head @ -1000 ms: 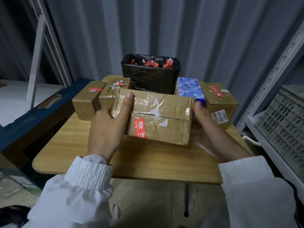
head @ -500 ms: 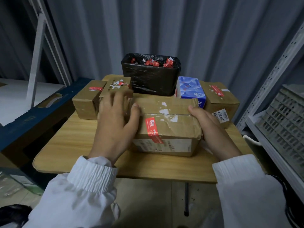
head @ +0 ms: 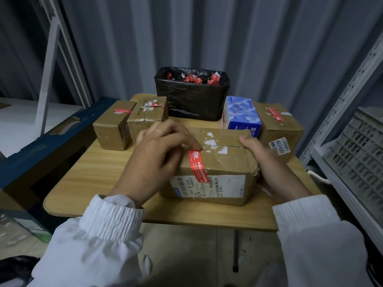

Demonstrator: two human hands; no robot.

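Note:
A taped cardboard parcel (head: 223, 162) lies on the small wooden table (head: 99, 179), its white shipping label facing me. A strip of red tape (head: 196, 164) runs over its top front edge. My left hand (head: 157, 156) lies on the parcel's top left, fingers curled, with a fingertip at the upper end of the red tape. My right hand (head: 269, 162) grips the parcel's right end, thumb on top.
Behind the parcel stands a black-lined bin (head: 192, 94) with red scraps in it. Two small cardboard boxes (head: 114, 125) (head: 147, 114) sit at the back left, a blue tissue pack (head: 242, 117) and another box (head: 279, 129) at the back right. A grey crate (head: 358, 150) sits on metal shelving at right.
The parcel was held tilted above the table, then set down flat with its label toward me. My left hand moved from its left end onto the top, by the red tape.

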